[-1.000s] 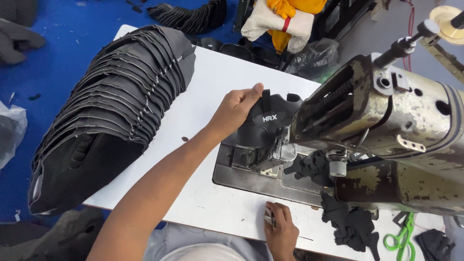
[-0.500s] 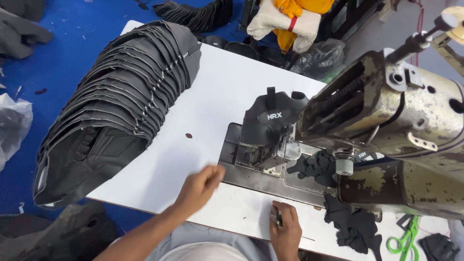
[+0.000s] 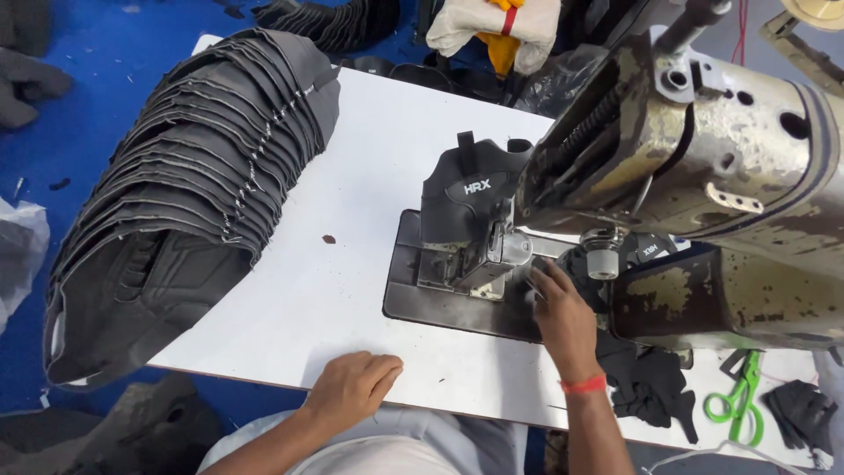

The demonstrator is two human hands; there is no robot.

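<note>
While the left hand rests empty and loosely curled on the table, the right hand pinches a black fabric piece beside the sewing machine's presser foot, feeding it.

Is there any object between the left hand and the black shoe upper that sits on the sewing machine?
Nothing visible lies between them. The left hand rests on the bare white table near its front edge, and only table surface and the machine's dark base plate separate it from the black shoe upper. The right hand is beside the needle area.
</note>
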